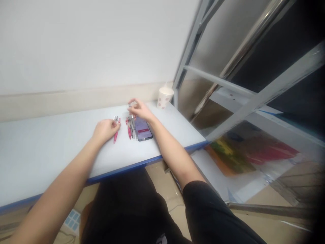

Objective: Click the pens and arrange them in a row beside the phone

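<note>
My left hand (105,130) rests on the white table, its thumb and fingers pinched around a red pen (115,137) that slants toward me. A small clear and grey piece shows just beyond those fingertips. Above the table, my right hand (139,109) has its fingers curled and holds a slim grey pen (132,121) roughly upright; the fingers partly cover it. Below it lie several pens, among them a red pen (129,132). Beside them is a phone (144,135) with a lit purple screen, partly behind my right wrist.
A spotted paper cup (164,99) stands at the table's back right corner, near the wall. A grey metal frame (186,67) rises along the right side. The table's blue front edge (127,171) runs just above my lap.
</note>
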`<state>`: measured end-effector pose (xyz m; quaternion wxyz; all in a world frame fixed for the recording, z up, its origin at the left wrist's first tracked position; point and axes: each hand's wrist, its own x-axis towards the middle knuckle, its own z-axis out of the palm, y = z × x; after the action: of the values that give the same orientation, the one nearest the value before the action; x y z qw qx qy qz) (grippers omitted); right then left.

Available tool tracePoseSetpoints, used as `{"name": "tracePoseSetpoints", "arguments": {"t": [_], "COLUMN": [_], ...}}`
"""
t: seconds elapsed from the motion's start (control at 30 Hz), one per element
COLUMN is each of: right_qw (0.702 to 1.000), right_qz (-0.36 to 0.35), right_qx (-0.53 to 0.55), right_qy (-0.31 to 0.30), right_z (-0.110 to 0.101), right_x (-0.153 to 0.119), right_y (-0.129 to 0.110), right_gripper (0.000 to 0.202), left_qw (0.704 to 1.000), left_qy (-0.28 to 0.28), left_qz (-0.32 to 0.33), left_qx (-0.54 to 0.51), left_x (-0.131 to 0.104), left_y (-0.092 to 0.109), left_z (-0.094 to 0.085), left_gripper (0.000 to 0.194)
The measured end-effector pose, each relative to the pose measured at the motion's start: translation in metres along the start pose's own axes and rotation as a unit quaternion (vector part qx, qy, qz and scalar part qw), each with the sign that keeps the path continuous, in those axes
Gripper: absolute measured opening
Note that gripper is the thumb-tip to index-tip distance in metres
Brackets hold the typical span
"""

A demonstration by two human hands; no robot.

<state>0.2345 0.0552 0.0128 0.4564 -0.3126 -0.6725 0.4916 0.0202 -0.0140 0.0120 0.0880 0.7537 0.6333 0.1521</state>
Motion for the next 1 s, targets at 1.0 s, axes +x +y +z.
{"name": "tracePoseSetpoints", "arguments": {"t": [1.0], "right_qw": [0.998], "right_qz": [0.021], "right_qx": [-0.059], "right_qy": [0.023], "right_z": [0.037], "right_x": [-0.006], "right_y": [-0.006], "right_gripper": [0.021], "left_qw": [0.990], "left_qy": [0.038], "left_qz": [-0.067], "left_qx": [-0.114], "left_x": [0.003], "left_y": [-0.003], "left_z": [0.004], "left_gripper": [0.036]}}
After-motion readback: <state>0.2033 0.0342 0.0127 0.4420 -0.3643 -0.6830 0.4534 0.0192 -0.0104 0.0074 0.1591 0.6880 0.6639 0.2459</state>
